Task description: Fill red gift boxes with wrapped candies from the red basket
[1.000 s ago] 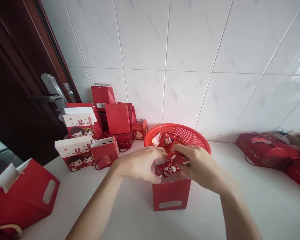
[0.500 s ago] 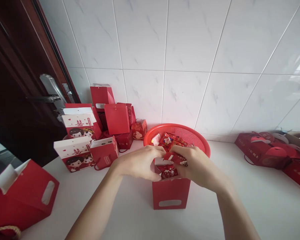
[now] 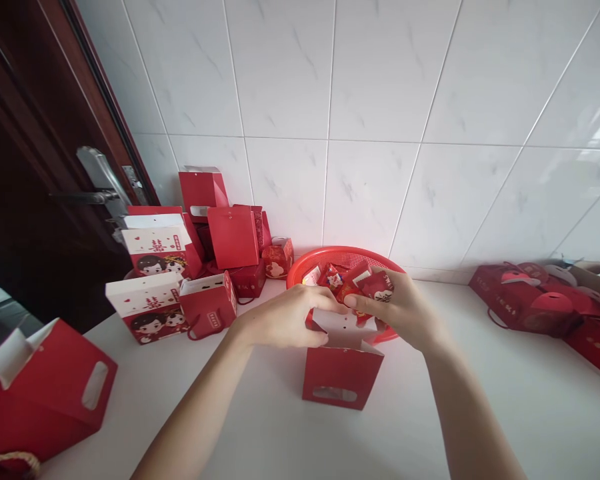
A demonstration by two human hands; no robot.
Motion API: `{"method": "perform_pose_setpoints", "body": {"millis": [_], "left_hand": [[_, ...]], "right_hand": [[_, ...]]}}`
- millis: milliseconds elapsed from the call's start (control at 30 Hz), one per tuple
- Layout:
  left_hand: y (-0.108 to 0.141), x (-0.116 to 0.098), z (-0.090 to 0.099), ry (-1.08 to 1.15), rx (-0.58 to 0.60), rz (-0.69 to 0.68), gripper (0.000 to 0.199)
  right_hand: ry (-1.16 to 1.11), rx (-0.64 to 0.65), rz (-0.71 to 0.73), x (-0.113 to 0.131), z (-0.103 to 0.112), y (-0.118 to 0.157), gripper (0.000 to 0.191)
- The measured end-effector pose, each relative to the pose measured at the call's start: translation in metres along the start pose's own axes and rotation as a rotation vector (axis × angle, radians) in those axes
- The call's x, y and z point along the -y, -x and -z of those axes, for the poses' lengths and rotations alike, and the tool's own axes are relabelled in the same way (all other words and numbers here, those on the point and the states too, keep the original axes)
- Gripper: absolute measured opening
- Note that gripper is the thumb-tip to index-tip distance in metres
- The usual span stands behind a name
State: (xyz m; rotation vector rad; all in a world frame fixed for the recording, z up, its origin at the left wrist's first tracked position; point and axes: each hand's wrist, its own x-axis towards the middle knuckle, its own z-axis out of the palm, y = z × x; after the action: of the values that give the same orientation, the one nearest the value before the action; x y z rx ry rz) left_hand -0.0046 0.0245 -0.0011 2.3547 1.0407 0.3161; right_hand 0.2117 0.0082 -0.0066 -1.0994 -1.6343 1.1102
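Observation:
A red paper gift box (image 3: 341, 368) with an oval window stands on the white table, its top open and its body slightly tilted. My left hand (image 3: 286, 316) pinches the box's upper left edge between thumb and fingers. Above the box's right side, my right hand (image 3: 411, 308) is closed on red printed packets (image 3: 379, 285), held over the front of a red plastic basket (image 3: 320, 256). More small colourful packets (image 3: 334, 276) lie inside that basket. The bottom of the box's inside is hidden from view.
Several red and white boxes (image 3: 233, 237) cluster at the back left. A larger red box (image 3: 55, 380) with a rope handle stands at the near left. Dark red boxes (image 3: 525, 300) lie at the right. A tiled wall (image 3: 375, 80) closes off the back.
My right hand has come up out of the box and moved back and right with red packets. The box has tilted, while my left hand stays at its edge.

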Motion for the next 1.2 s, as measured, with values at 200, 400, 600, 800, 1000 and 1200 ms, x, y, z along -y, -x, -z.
{"method": "perform_pose_setpoints", "body": {"millis": [200,400,600,800,1000,1200], "left_hand": [[-0.004,0.005,0.002,0.028,0.042,0.034,0.035],[-0.006,0.01,0.003,0.072,0.061,0.046,0.02],[-0.006,0.013,0.003,0.091,0.07,0.008,0.035],[-0.009,0.016,0.002,0.155,0.065,-0.017,0.045],[-0.008,0.013,0.003,0.142,0.058,-0.006,0.045],[-0.008,0.016,0.002,0.151,0.06,0.03,0.051]], "right_hand": [[0.112,0.109,-0.106,-0.005,-0.001,0.0,0.031],[0.225,0.237,-0.074,-0.009,-0.006,0.001,0.024],[0.057,0.162,-0.049,-0.005,-0.004,0.001,0.038],[-0.048,0.104,-0.067,-0.004,0.001,0.002,0.041],[-0.002,0.098,-0.083,-0.007,0.005,0.001,0.043],[0.125,0.103,-0.026,-0.004,0.002,0.002,0.04]]}}
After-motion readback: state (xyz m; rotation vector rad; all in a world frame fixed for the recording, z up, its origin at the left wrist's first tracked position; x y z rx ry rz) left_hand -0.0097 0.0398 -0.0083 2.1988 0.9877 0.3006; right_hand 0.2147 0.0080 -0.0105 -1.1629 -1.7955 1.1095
